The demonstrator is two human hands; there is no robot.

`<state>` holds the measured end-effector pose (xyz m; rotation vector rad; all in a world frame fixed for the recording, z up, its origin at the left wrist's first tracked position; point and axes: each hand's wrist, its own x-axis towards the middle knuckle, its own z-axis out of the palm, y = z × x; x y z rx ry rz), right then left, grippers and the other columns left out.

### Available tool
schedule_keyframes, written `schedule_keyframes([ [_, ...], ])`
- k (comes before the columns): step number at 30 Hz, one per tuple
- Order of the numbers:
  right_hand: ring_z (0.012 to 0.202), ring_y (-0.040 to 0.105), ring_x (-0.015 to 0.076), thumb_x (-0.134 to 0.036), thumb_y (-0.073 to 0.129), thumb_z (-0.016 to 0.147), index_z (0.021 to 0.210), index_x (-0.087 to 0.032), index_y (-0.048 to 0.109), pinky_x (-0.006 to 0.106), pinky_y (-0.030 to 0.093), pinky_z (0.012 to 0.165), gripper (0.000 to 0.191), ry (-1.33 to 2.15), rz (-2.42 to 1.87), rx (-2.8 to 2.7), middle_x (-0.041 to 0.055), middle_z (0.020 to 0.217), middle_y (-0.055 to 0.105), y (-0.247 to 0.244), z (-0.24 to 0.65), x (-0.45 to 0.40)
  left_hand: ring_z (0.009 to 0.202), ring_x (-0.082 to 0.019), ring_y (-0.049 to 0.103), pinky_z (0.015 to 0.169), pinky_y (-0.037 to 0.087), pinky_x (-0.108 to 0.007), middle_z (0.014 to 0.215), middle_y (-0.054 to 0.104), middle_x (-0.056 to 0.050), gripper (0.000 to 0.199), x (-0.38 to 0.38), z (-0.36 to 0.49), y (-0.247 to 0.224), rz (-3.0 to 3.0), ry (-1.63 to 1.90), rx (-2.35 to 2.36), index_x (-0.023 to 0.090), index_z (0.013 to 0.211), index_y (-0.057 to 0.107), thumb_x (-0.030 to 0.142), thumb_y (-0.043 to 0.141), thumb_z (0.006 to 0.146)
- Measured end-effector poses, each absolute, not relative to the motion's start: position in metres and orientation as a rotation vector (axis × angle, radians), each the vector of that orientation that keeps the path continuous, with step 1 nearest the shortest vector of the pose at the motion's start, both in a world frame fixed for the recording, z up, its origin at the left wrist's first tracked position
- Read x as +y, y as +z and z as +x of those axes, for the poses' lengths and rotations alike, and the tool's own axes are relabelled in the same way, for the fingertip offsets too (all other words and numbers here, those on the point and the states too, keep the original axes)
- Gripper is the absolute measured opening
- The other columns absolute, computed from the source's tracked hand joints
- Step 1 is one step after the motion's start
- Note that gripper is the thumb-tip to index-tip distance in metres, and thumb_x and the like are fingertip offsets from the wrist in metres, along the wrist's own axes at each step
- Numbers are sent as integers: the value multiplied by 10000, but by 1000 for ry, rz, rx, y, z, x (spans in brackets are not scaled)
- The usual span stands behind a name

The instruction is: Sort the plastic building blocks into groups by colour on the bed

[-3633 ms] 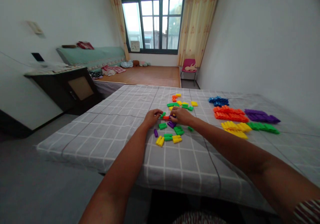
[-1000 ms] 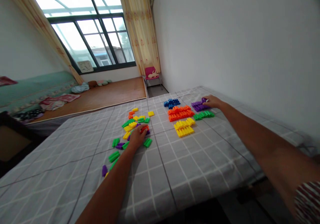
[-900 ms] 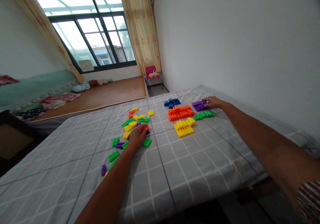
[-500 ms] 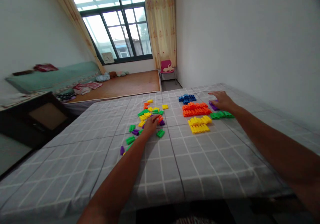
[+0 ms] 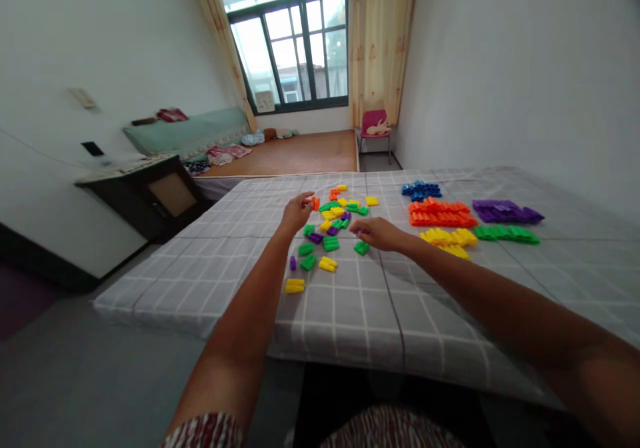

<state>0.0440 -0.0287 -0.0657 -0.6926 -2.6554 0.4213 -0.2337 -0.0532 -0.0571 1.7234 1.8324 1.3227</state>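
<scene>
Perhaps at risk of dropping the orange block (image 5: pixel 316 204), given only a fingertip pinch in the left hand (image 5: pixel 296 213), toward the far edge of the table (image 5: pixel 190 268) and at the left of the loose blocks (image 5: pixel 331 243). Likely to knock those askew if lowering either hand carelessly among them. Could also drag the yellow pair (image 5: pixel 295 287), closest to the near edge, with the left forearm (image 5: pixel 250 315) just beside it in view. Hangs close by a green pair (image 5: pixel 361 248) with the right hand (image 5: pixel 377 233), so liable to nudge it by dipping. Reaches in from the near edge with both arms: at the left, with fingertips angled right; at the right, palm down, with fingers bent together and pointing left. Cannot tell whether gripping anything there.
</scene>
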Motion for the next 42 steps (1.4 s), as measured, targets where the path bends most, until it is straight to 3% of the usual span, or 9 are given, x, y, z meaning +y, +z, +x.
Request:
schedule_keyframes([
  [4,785,652,160,-167,556,855,1038,-182,683,266,471,720,223,515,-521,-2679,61,961,720,-67,1,-59,642,-104,580,603,491,-215,848,681,-45,492,-70,-270,-91,1442,1359,1936,141,1232,622,242,559,755],
  [9,900,627,216,-381,673,808,1116,-188,655,315,471,757,363,493,-442,-2796,98,1061,664,-81,-24,-91,631,-105,577,560,481,-215,863,678,-51,519,-79,-278,-116,1254,1509,1816,123,1240,605,305,547,757],
  [13,986,584,224,-230,621,831,1129,-179,641,362,450,874,302,429,-399,-2750,96,1055,660,-92,-19,-90,652,-120,589,573,476,-222,886,696,-62,540,-77,-277,-114,1361,1460,1807,124,1256,601,320,557,754],
  [17,1069,534,231,-66,566,771,1217,-204,597,376,440,914,468,396,-333,-2752,77,1081,664,-94,-8,-85,758,-162,635,677,493,-256,944,719,-70,486,-74,-278,-114,1590,1246,2014,161,1230,636,315,540,778],
  [21,1059,516,245,-201,633,799,1159,-194,617,402,431,927,360,338,-419,-2684,97,1115,647,-92,-2,-87,806,-183,650,735,494,-277,999,721,-62,398,-75,-279,-114,1693,1047,2170,211,1154,681,310,547,792],
  [24,987,534,240,-280,664,810,1035,-178,658,400,433,894,247,288,-516,-2655,113,1073,641,-91,-1,-88,726,-187,640,709,498,-294,870,719,-67,409,-82,-279,-108,1688,979,2083,167,1125,689,311,610,750],
  [31,939,593,210,-66,623,739,940,-185,659,369,449,881,237,496,-409,-2643,74,995,657,-89,-1,-87,693,-186,618,674,510,-316,727,675,-22,376,-96,-276,-94,1623,1012,1900,158,939,702,316,729,599],
  [37,1031,585,206,-12,592,674,1001,-171,643,374,458,935,367,534,-366,-2582,89,1055,650,-60,57,-72,709,-216,640,664,527,-358,734,680,-27,400,-92,-274,-96,1701,974,1967,180,931,679,436,702,625],
  [42,981,625,193,-139,608,726,1024,-191,646,352,517,858,304,619,-789,-2361,67,1065,663,-48,167,-33,798,-237,673,659,538,-325,812,720,-51,440,-87,-276,-88,1663,979,2062,182,960,666,487,680,643],
])
